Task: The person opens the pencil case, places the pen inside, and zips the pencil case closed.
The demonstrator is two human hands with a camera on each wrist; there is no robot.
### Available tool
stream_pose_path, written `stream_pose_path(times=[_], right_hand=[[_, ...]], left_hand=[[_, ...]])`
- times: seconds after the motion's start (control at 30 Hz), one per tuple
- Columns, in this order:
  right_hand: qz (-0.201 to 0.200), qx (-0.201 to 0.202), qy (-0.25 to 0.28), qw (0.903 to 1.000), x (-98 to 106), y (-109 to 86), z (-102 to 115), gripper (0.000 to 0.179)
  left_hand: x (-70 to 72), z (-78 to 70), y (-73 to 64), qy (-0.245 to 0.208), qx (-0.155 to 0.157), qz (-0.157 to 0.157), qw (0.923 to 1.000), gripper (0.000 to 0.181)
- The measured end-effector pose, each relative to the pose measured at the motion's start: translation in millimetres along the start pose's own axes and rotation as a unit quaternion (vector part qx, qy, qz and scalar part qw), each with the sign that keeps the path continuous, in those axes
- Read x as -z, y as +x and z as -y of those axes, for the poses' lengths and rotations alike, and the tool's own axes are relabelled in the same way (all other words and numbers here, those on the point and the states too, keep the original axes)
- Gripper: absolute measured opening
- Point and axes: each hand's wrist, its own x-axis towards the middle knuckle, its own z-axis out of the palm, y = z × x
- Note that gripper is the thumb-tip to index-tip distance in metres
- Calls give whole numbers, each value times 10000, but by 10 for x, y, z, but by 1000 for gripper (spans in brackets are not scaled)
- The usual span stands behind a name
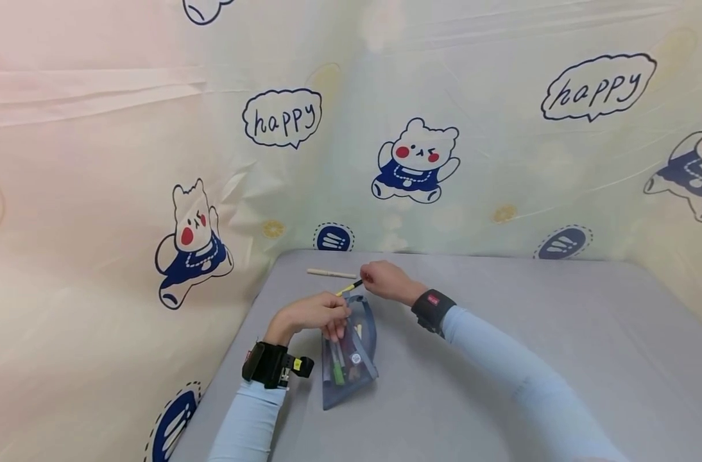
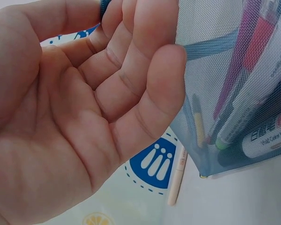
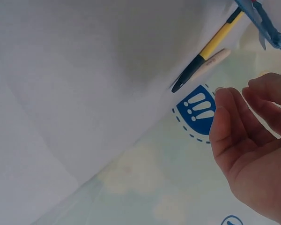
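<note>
A blue mesh pencil pouch (image 1: pixel 351 388) with several pens inside hangs from my left hand (image 1: pixel 313 314), whose thumb and fingers pinch its upper edge. Through the mesh, the left wrist view shows a purple pen (image 2: pixel 235 63) and a white marker (image 2: pixel 269 136). A yellow and black pen (image 3: pixel 215 42) lies on the table by the pouch's far end. My right hand (image 1: pixel 388 281) hovers beside that pen's black end. In the right wrist view, its fingers (image 3: pixel 225 126) are loosely bent with nothing between them, apart from the pen.
A beige pen (image 1: pixel 330 273) lies near the back edge of the grey table (image 1: pixel 501 359). Behind the table hangs a printed curtain (image 1: pixel 478 83), which also runs down the left side.
</note>
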Motion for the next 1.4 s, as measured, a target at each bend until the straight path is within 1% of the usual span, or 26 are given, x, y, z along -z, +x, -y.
stream_pose_path(times=[0.13,0.3,0.53,0.63,0.77,0.9,1.03,1.13,1.2,1.4], right_hand=[[61,136,-112,9998,4,110,17,14],[232,341,-314,9987,-53,223,18,13],[441,329,-852,9948,-186,277,5,10],[522,297,-889,9942,-232,299,11,11],[476,256,-1017,9933,-296,345,17,9],[558,365,-1276,9896,-357,402,48,11],[680,486,-1349,9873,-402,422,62,13],[645,502,-1450,9861,-413,428,49,12],[634,516,-1615,9835,-415,420,31,11],[534,896,-2107,9720,-403,433,28,9]], left_hand=[[13,18,11,12,1,-47,10000,30],[9,23,12,38,27,-67,10000,30],[-25,23,23,-2,-8,-3,10000,30],[-25,22,29,-23,8,-5,10000,30],[-12,24,35,-13,-36,-21,10000,30],[12,42,5,13,-5,-49,10000,30],[18,64,-15,36,11,-66,10000,31],[17,57,-6,35,-42,-45,10000,31],[9,43,8,29,-54,-19,10000,31],[20,19,-8,29,7,-38,10000,31]])
